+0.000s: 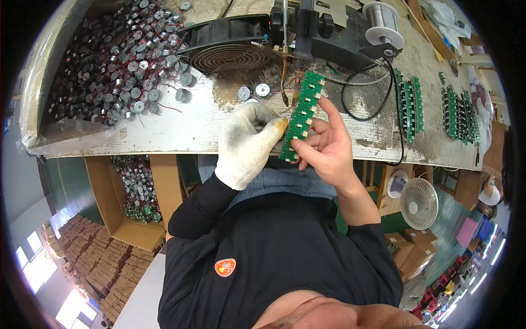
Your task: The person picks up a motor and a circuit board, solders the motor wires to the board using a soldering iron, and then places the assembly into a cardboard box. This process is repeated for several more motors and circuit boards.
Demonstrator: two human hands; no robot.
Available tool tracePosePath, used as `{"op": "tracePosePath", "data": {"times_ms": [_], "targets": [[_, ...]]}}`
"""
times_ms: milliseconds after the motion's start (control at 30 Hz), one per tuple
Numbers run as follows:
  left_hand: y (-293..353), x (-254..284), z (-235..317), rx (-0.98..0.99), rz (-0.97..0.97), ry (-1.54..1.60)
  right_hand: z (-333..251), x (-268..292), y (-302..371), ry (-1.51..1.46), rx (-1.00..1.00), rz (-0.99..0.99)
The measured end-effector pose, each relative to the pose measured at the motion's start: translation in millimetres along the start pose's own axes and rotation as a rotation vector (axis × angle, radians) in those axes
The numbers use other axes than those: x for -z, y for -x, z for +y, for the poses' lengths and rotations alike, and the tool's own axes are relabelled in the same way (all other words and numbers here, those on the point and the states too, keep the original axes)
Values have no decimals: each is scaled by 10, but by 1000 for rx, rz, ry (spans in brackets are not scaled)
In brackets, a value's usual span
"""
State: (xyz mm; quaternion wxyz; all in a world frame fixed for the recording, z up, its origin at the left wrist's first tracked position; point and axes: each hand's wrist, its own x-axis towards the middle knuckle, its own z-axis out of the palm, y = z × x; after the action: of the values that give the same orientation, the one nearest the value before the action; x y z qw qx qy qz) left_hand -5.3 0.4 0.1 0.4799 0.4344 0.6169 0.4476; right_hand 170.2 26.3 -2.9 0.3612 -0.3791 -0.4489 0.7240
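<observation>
A long green circuit board strip with a row of small white connectors stands tilted above the table's front edge. My bare right hand grips its right side, thumb on the face near the lower end and the index finger stretched up along the edge. At the strip's left edge is my left hand in a white glove, fingers curled in and the stained thumb tip close to the board. Whatever those fingers hold is hidden. Just beyond the glove lie a few small round motors with thin red wires. A soldering iron tip points down behind the strip.
A heap of wired motors fills a plastic-lined tray at left. Behind stand a black fan and a solder wire spool. More board strips lie at right near a black cable. An open carton sits below.
</observation>
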Motion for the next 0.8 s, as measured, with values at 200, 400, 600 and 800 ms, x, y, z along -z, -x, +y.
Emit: {"op": "tracePosePath", "data": {"times_ms": [200, 400, 600, 800], "targets": [[-25, -42, -6, -44, 77, 23, -3, 2, -9, -7, 10, 4], [-12, -39, 54, -19, 79, 51, -35, -8, -5, 28, 18, -4], [-8, -38, -37, 33, 29, 12, -6, 2, -1, 15, 18, 5], [5, -71, 3, 24, 91, 113, 26, 0, -5, 28, 15, 1]]}}
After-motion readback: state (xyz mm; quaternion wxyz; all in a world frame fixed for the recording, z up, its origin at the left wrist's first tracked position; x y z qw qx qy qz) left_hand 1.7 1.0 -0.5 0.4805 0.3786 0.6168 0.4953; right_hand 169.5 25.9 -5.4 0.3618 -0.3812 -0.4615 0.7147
